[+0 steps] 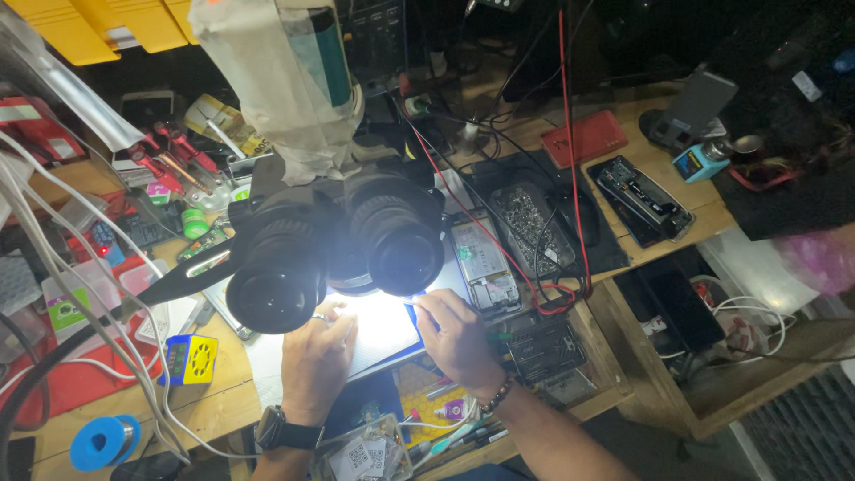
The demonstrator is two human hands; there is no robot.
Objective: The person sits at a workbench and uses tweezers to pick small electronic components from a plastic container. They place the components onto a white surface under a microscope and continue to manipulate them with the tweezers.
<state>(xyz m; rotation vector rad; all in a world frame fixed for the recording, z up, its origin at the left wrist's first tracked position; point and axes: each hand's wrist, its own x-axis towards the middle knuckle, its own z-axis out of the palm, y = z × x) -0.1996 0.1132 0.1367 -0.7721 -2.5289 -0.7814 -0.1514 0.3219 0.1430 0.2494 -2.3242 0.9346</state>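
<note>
A black stereo microscope [334,245] hangs over a brightly lit white work mat [383,334]. My left hand [316,361], with a ring and a dark wristwatch, rests flat on the mat under the eyepieces. My right hand [459,338], with a bead bracelet, pinches a thin tool at the mat's right side, tip pointing toward the lit spot. Beside that hand lies an opened phone [485,267] with its insides showing. Glare hides whatever lies under the lens.
A red cable [570,151] runs down across the bench. A tray of small parts [530,227], another opened phone [643,198], a red case [588,138], a yellow and blue cube device [191,359], a blue solder spool [105,441] and red-handled screwdrivers [169,151] crowd the wooden bench.
</note>
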